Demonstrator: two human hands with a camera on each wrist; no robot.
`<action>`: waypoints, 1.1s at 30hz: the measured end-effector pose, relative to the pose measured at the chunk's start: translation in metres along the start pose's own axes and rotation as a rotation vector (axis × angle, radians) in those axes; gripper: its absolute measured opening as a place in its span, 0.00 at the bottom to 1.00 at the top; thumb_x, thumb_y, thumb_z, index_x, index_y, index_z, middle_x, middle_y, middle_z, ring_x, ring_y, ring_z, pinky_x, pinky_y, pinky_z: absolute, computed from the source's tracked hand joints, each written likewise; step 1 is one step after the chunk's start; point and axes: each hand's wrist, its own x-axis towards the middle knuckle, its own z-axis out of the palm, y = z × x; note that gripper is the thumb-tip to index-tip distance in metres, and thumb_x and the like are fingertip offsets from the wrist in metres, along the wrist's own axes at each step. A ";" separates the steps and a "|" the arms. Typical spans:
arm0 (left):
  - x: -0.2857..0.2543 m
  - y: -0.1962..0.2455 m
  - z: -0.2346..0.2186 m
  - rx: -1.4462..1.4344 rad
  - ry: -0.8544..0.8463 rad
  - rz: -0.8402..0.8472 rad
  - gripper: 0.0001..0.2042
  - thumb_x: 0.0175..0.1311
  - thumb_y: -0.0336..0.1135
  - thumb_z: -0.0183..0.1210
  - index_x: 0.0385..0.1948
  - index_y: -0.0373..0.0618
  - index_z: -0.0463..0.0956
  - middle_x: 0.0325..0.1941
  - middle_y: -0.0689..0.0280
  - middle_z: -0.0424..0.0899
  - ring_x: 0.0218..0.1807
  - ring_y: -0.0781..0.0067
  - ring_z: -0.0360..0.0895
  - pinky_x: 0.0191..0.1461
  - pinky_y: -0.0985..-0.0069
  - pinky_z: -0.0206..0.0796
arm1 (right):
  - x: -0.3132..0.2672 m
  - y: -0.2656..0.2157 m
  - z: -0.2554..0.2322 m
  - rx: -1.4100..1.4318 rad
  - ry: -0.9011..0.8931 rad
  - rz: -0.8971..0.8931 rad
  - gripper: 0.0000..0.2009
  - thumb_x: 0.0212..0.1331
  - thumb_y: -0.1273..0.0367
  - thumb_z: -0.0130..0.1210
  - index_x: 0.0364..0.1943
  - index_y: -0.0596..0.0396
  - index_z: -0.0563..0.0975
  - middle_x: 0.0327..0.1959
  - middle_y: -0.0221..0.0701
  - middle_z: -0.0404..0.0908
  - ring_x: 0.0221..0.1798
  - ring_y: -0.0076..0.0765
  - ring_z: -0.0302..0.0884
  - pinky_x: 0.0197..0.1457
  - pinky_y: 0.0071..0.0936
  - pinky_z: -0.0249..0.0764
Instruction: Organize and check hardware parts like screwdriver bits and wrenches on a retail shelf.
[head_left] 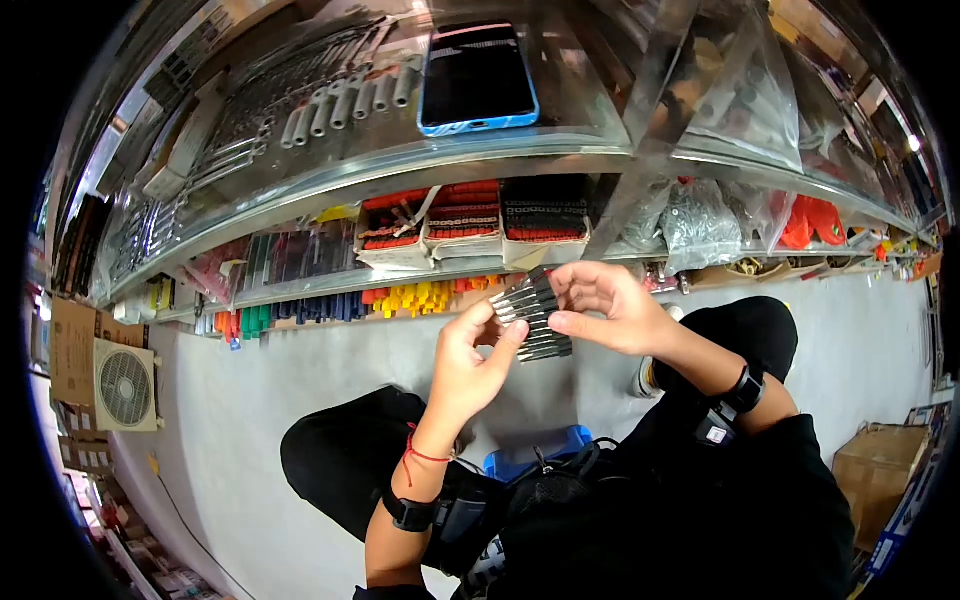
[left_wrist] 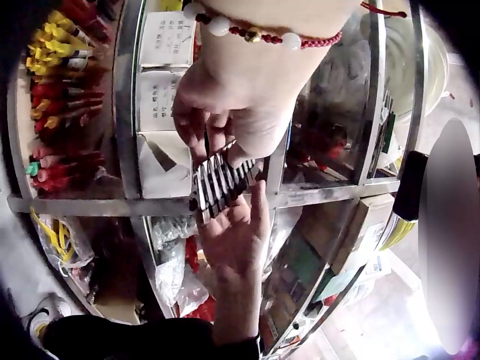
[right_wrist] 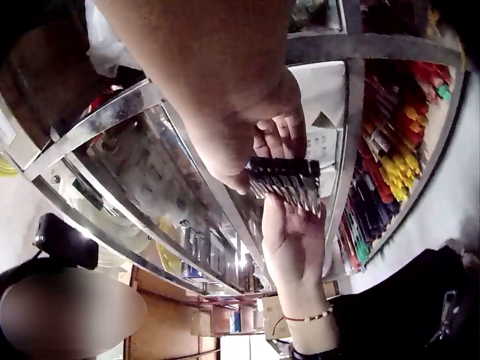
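A row of slim metal pieces with black ends (head_left: 530, 312) is held between both hands in the head view. The left hand (head_left: 470, 362) pinches the silvery ends, thumb on top. At the black ends, the right hand (head_left: 622, 312) grips with thumb and curled fingers. The left wrist view shows the pieces (left_wrist: 217, 184) side by side, the left hand (left_wrist: 232, 112) above and the right hand (left_wrist: 234, 244) below. In the right wrist view the black ends (right_wrist: 281, 166) lie against the right hand's (right_wrist: 255, 142) fingers, with the left hand (right_wrist: 294, 240) under the silvery ends.
A phone (head_left: 480, 78) lies on the glass shelf beside metal tools (head_left: 345, 105). Beneath are boxes of red packs (head_left: 462, 225), yellow-handled items (head_left: 415, 298) and plastic bags (head_left: 700, 225). A blue stool (head_left: 540, 452) is between the legs. A cardboard box (head_left: 878, 470) stands at right.
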 end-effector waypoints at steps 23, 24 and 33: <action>0.014 0.024 -0.019 -0.015 -0.202 -0.130 0.09 0.53 0.27 0.59 0.35 0.39 0.73 0.26 0.75 0.74 0.29 0.89 0.69 0.35 0.90 0.60 | -0.005 -0.021 -0.019 -0.597 -0.397 0.046 0.15 0.52 0.67 0.52 0.14 0.60 0.66 0.11 0.36 0.66 0.13 0.30 0.62 0.18 0.28 0.56; 0.014 0.024 -0.018 -0.059 -0.173 -0.136 0.11 0.53 0.28 0.59 0.38 0.39 0.72 0.29 0.73 0.75 0.32 0.88 0.69 0.36 0.90 0.61 | -0.005 -0.020 -0.018 -0.644 -0.392 0.008 0.15 0.53 0.67 0.51 0.14 0.60 0.65 0.11 0.38 0.66 0.13 0.34 0.63 0.19 0.30 0.56; 0.010 0.032 -0.011 -0.476 -0.097 -0.365 0.18 0.56 0.30 0.56 0.49 0.38 0.67 0.46 0.67 0.73 0.47 0.81 0.69 0.52 0.78 0.62 | -0.006 -0.014 -0.017 -0.655 -0.132 -0.193 0.11 0.55 0.67 0.46 0.21 0.60 0.66 0.16 0.43 0.66 0.21 0.52 0.64 0.23 0.39 0.58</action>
